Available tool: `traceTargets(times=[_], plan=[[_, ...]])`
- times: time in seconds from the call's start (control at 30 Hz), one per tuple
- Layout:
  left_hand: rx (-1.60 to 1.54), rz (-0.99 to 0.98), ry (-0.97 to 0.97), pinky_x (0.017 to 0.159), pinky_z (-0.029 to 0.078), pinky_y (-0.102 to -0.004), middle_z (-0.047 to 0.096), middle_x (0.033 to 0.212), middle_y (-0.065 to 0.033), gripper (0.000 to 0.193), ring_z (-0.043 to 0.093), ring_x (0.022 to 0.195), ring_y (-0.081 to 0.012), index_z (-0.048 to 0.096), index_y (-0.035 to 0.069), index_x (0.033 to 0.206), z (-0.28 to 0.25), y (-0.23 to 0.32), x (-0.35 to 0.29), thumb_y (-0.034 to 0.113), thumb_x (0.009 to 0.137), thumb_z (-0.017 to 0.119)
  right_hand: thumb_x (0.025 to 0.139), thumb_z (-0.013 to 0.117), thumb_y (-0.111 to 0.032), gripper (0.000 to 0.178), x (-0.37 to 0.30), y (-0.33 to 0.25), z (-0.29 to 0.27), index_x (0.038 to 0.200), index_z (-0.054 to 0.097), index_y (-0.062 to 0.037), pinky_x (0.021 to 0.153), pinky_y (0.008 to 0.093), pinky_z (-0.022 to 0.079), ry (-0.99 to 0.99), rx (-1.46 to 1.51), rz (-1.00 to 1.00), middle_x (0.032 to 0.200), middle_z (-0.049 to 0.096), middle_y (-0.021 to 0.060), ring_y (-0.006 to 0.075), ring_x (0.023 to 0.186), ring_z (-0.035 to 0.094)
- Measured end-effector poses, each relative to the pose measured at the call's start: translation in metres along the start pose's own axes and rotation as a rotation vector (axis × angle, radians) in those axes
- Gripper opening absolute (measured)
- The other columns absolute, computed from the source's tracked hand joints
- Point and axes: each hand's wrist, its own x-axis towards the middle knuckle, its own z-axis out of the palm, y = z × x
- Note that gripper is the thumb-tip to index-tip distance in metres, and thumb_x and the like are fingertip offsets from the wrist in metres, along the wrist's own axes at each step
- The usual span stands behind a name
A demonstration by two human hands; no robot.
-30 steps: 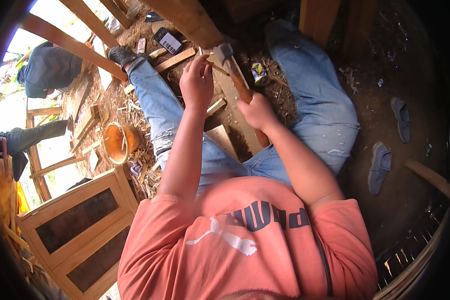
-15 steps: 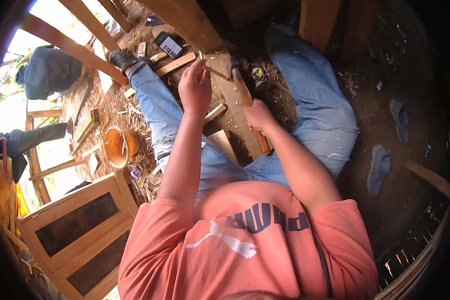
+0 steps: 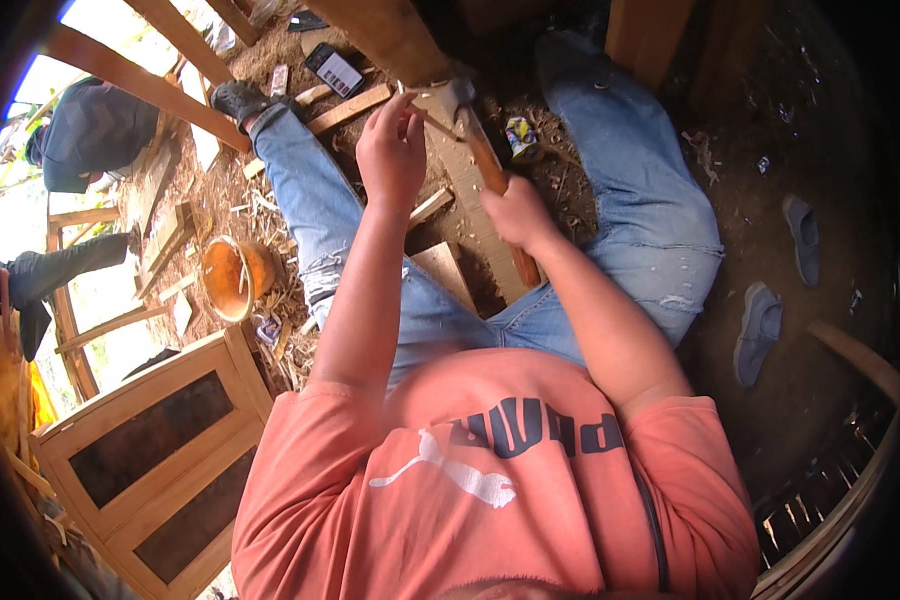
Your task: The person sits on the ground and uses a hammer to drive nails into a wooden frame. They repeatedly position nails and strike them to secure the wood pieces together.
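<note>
My right hand (image 3: 520, 214) grips the wooden handle of a hammer (image 3: 487, 163), whose dark metal head points away from me above a flat plank (image 3: 467, 185). My left hand (image 3: 391, 155) is raised to the left of the hammer, with fingers and thumb pinched on a thin stick-like piece (image 3: 438, 125). That piece slants toward the hammer; its far end and exact kind are hard to make out. The plank lies between my outstretched legs in jeans. A short wood block (image 3: 444, 270) sits near my left thigh.
A smartphone (image 3: 334, 70) and wood offcuts (image 3: 350, 108) lie by my left foot. An orange bucket (image 3: 236, 280) and a panelled wooden frame (image 3: 160, 440) stand left. A crumpled can-like packet (image 3: 521, 138) lies right of the hammer; slippers (image 3: 759, 335) farther right. Another person (image 3: 100, 135) bends at far left.
The hammer and my right hand have shifted slightly away from me. My left hand has moved a little the same way, still pinching the thin piece. The view has tilted slightly.
</note>
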Motion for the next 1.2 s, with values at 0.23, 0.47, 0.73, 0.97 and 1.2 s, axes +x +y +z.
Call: traceTargets(times=[0.23, 0.47, 0.73, 0.97, 1.2], plan=[[-0.006, 0.044, -0.016, 0.076, 0.061, -0.0387, 0.076, 0.099, -0.0125, 0.029, 0.077, 0.086, -0.0277, 0.076, 0.012, 0.122, -0.001, 0.002, -0.003, 0.006, 0.094, 0.077, 0.092, 0.068, -0.03, 0.037, 0.004, 0.005, 0.001, 0.107, 0.072, 0.0034, 0.063, 0.0435, 0.059, -0.076, 0.189, 0.029, 0.08, 0.073, 0.0166, 0.0292, 0.069, 0.075], [0.035, 0.023, -0.013, 0.076, 0.061, -0.0385, 0.076, 0.098, -0.0125, 0.03, 0.077, 0.084, -0.0275, 0.076, 0.011, 0.123, -0.003, 0.004, -0.002, 0.004, 0.093, 0.077, 0.094, 0.065, -0.025, 0.029, 0.006, 0.015, 0.004, 0.094, 0.068, 0.0039, 0.048, 0.0407, 0.05, -0.063, 0.212, 0.106, 0.065, 0.062, 0.0087, 0.0207, 0.049, 0.06], [-0.007, 0.048, -0.027, 0.077, 0.061, -0.0388, 0.077, 0.1, -0.0111, 0.031, 0.077, 0.085, -0.0269, 0.075, 0.011, 0.124, -0.001, 0.004, -0.004, 0.005, 0.094, 0.076, 0.095, 0.063, -0.021, 0.025, 0.006, 0.011, 0.0, 0.087, 0.063, 0.0017, 0.045, 0.0373, 0.046, -0.086, 0.295, 0.077, 0.062, 0.057, 0.0067, 0.0179, 0.047, 0.055], [-0.03, -0.03, 0.002, 0.077, 0.061, -0.038, 0.077, 0.099, -0.0099, 0.027, 0.078, 0.086, -0.0253, 0.076, 0.012, 0.121, 0.003, 0.001, 0.001, 0.007, 0.094, 0.078, 0.099, 0.059, -0.016, 0.025, -0.022, -0.033, -0.013, 0.077, 0.056, -0.0061, 0.047, 0.0348, 0.045, -0.069, 0.314, -0.044, 0.061, 0.052, 0.0015, 0.0131, 0.049, 0.049], [0.004, -0.043, -0.01, 0.077, 0.061, -0.0383, 0.077, 0.1, -0.0101, 0.027, 0.077, 0.084, -0.0262, 0.077, 0.013, 0.12, 0.001, 0.008, 0.001, 0.007, 0.093, 0.077, 0.093, 0.065, -0.025, 0.029, -0.018, -0.021, 0.0, 0.086, 0.065, 0.003, 0.049, 0.0385, 0.051, -0.086, 0.288, -0.018, 0.063, 0.062, 0.0076, 0.0184, 0.051, 0.061]])
